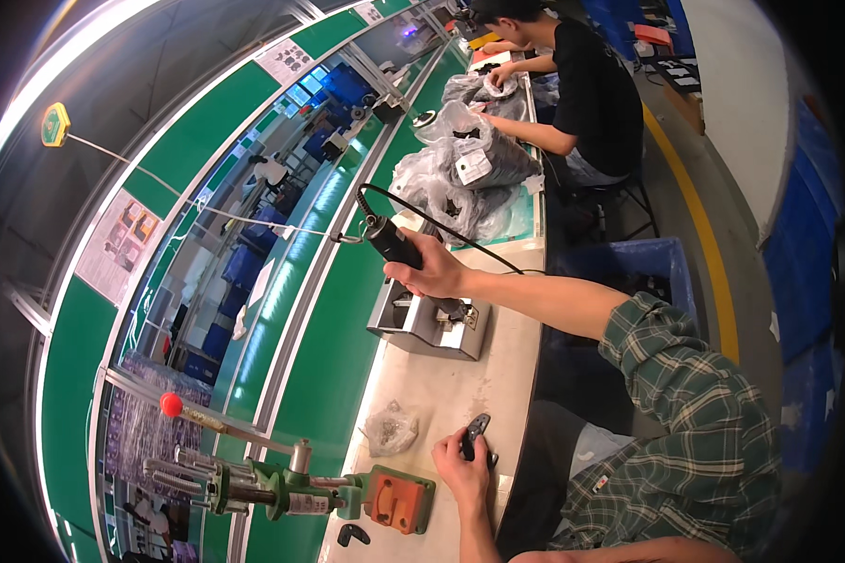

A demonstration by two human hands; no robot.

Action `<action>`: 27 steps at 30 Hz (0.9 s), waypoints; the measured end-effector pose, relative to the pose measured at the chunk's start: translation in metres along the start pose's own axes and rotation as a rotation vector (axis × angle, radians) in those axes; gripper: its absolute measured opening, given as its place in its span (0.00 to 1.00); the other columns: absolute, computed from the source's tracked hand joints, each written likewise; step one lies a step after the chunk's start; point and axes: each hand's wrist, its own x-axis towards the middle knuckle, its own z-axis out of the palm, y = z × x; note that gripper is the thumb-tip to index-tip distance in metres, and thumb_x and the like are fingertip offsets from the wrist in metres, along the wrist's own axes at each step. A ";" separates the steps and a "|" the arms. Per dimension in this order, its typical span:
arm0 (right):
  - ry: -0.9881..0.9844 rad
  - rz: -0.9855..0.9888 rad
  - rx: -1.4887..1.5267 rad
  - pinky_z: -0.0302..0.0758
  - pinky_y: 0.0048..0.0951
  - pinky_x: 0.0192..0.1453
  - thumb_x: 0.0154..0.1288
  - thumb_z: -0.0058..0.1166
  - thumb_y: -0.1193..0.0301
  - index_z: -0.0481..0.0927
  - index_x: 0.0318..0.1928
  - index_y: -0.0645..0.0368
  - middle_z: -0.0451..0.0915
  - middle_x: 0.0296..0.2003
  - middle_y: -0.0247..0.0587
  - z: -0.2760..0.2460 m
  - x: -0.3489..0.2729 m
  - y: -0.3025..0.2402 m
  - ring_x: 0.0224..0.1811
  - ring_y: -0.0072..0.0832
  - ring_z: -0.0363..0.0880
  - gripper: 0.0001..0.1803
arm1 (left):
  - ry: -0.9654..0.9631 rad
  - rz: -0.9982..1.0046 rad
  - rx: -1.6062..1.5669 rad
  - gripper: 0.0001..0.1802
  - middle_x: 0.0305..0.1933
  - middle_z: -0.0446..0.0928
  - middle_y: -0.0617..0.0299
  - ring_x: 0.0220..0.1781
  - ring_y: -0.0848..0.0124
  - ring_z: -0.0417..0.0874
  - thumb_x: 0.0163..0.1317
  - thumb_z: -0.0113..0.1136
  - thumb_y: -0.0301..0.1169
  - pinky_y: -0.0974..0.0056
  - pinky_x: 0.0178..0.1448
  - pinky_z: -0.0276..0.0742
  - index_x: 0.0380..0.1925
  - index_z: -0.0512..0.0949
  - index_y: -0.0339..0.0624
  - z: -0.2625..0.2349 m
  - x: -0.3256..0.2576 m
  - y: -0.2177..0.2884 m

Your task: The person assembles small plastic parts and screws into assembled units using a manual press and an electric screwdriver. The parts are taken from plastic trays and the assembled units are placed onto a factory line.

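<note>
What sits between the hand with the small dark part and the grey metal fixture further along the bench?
Nothing visible: bare benchtop lies between the left hand, holding the small dark part, and the grey fixture. The crumpled plastic bag sits aside.

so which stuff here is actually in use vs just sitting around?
In use:
- black power screwdriver, in right hand
- small black part, in left hand
- grey fixture under the screwdriver

Lying about:
- small clear bag
- toggle press with orange block
- black-filled plastic bags
</note>
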 end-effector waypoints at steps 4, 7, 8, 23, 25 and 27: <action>-0.002 -0.009 0.018 0.69 0.21 0.18 0.68 0.68 0.46 0.72 0.45 0.56 0.72 0.23 0.24 0.000 0.001 -0.003 0.16 0.13 0.72 0.27 | -0.003 -0.005 -0.011 0.17 0.46 0.79 0.53 0.46 0.58 0.82 0.59 0.75 0.30 0.57 0.51 0.81 0.49 0.87 0.39 0.000 0.000 0.002; -0.011 -0.007 0.031 0.69 0.20 0.17 0.68 0.68 0.46 0.72 0.45 0.56 0.72 0.23 0.25 -0.002 0.002 -0.005 0.16 0.13 0.72 0.28 | -0.007 -0.001 -0.010 0.17 0.46 0.79 0.52 0.46 0.57 0.82 0.59 0.75 0.30 0.56 0.52 0.82 0.48 0.87 0.39 -0.001 0.002 0.002; -0.010 -0.007 0.030 0.69 0.20 0.17 0.68 0.68 0.46 0.72 0.45 0.56 0.72 0.23 0.25 -0.002 0.001 -0.005 0.16 0.13 0.72 0.28 | -0.006 -0.001 -0.009 0.17 0.46 0.79 0.52 0.46 0.57 0.82 0.59 0.75 0.30 0.56 0.52 0.82 0.48 0.87 0.39 -0.001 0.001 0.001; -0.016 -0.019 0.033 0.70 0.22 0.19 0.69 0.67 0.47 0.74 0.47 0.57 0.74 0.20 0.27 -0.005 -0.004 0.007 0.16 0.15 0.74 0.27 | 0.013 0.009 -0.005 0.17 0.45 0.79 0.55 0.44 0.60 0.81 0.58 0.76 0.31 0.58 0.47 0.79 0.48 0.88 0.41 -0.002 0.000 0.000; -0.104 -0.087 0.040 0.71 0.22 0.20 0.70 0.67 0.48 0.75 0.48 0.58 0.74 0.20 0.27 -0.003 -0.012 0.000 0.17 0.16 0.74 0.26 | 0.023 0.026 0.004 0.17 0.45 0.79 0.55 0.45 0.60 0.81 0.58 0.76 0.31 0.58 0.47 0.78 0.47 0.88 0.41 -0.002 -0.001 0.000; -0.102 -0.118 -0.005 0.71 0.23 0.20 0.70 0.66 0.47 0.75 0.49 0.58 0.74 0.20 0.28 -0.003 -0.013 -0.008 0.17 0.16 0.74 0.28 | 0.011 -0.008 -0.019 0.17 0.45 0.79 0.54 0.45 0.60 0.81 0.58 0.76 0.31 0.58 0.48 0.79 0.47 0.88 0.41 -0.002 -0.002 0.004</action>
